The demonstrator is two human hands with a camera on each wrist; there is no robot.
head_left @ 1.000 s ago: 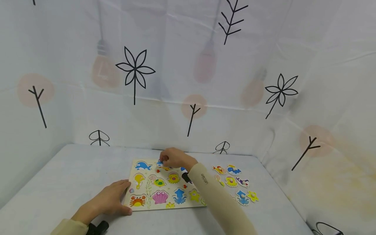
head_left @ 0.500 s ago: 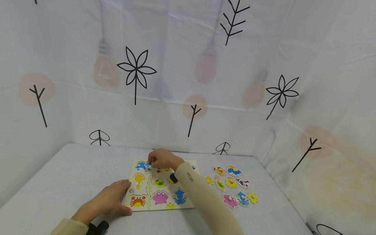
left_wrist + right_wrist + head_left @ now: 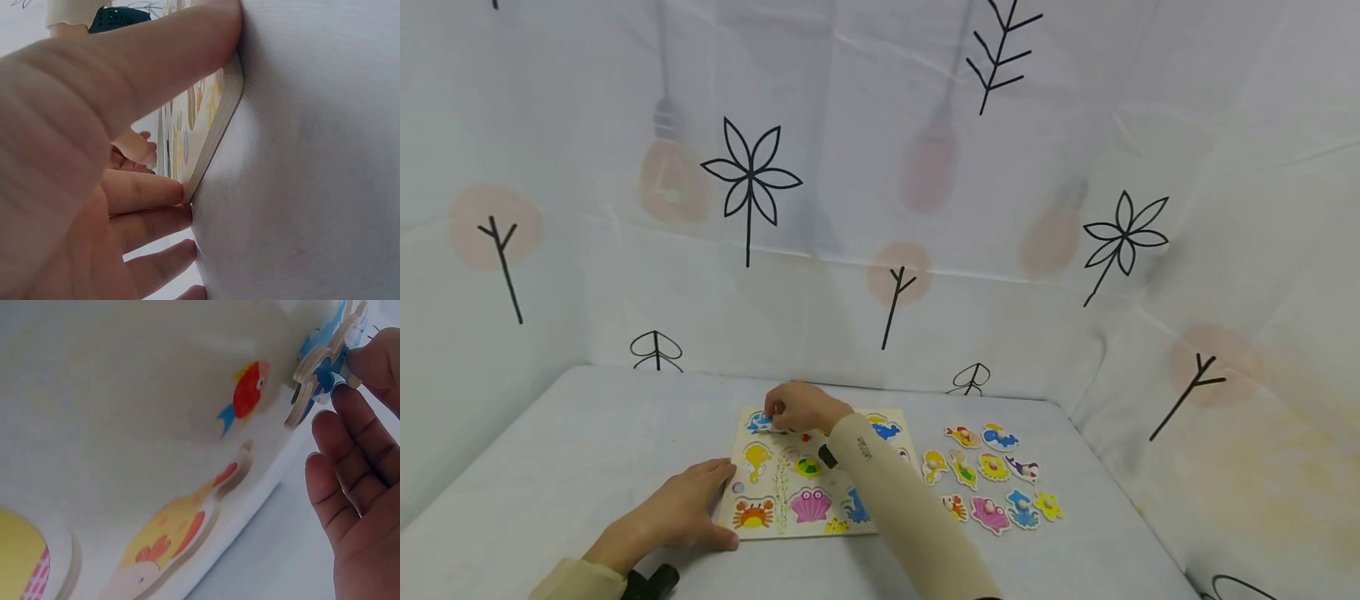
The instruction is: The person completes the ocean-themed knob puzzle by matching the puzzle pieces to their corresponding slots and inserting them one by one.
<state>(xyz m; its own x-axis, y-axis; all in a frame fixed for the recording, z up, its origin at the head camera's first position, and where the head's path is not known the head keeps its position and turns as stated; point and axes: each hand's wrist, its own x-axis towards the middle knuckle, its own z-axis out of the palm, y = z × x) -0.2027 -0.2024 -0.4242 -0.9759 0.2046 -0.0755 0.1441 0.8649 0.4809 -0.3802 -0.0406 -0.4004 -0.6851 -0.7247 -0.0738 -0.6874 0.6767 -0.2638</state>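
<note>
A wooden puzzle board [image 3: 767, 490] with printed sea animals lies flat on the table. My left hand [image 3: 673, 507] rests along its left side, thumb at the near corner and straight fingers touching the edge, as the left wrist view [image 3: 147, 200] shows. My right hand [image 3: 808, 407] is over the board's back left part. Between thumb and index finger it pinches a blue-and-white wooden puzzle piece [image 3: 317, 376] by its knob. The piece is tilted over the blue whale picture [image 3: 758, 423] at the back left corner. Part of the whale is hidden by the hand.
Right of the board lie several loose knobbed pieces, among them a pink clam [image 3: 990, 514], a yellow star [image 3: 1048, 505] and a blue whale piece [image 3: 999, 437]. The right forearm [image 3: 891, 500] crosses the board. A patterned white cloth [image 3: 820, 317] hangs behind the table.
My right hand has moved left along the back of the board with the puzzle piece, to the whale picture. The left hand has stayed in place.
</note>
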